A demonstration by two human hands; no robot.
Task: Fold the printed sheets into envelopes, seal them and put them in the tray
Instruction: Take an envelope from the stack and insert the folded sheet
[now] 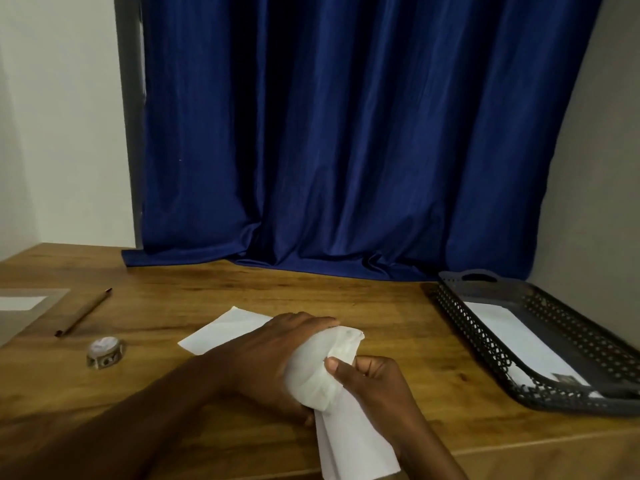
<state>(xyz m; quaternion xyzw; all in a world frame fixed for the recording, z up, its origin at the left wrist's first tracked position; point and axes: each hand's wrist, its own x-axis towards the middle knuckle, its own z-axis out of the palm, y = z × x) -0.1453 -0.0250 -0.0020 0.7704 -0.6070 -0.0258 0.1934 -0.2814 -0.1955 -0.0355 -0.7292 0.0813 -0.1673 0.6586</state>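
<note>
At desk centre, head view: left hand (277,344) flat, pressing sheet (221,332) down | right hand (372,382) pinching its curled end over | tray (588,393) holds one envelope (519,344) | fold underway; sealing, traying remain | tape roll (105,353) untouched.

Tape (105,352) left of sheet (227,330), tray (491,344) right.

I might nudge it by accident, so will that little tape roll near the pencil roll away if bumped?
Probably not: the tape roll lies flat on its side on the wooden table, so it should slide. It looks small and light, so even a slight knock may shift it.
</note>
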